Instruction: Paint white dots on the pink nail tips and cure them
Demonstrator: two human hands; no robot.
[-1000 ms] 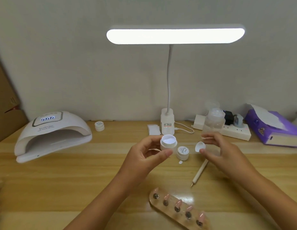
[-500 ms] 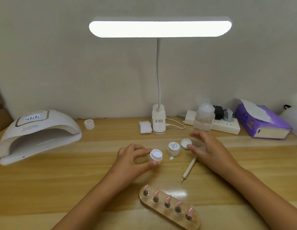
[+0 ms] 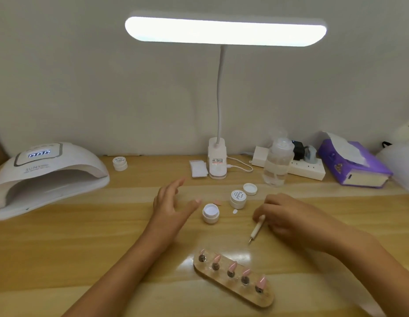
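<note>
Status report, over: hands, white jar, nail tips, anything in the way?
Left hand open beside the uncapped white jar. Right hand grips the dotting pen. Pink nail tips on holder, no dots visible. Nothing blocking.

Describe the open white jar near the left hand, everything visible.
The open jar is a small round white pot, plastic-looking, lid off, with white content filling its mouth. It stands upright on the wooden table, just right of the left hand, whose thumb tip is close but seems not to touch it. A closed labelled jar stands apart behind it, to the right.
</note>
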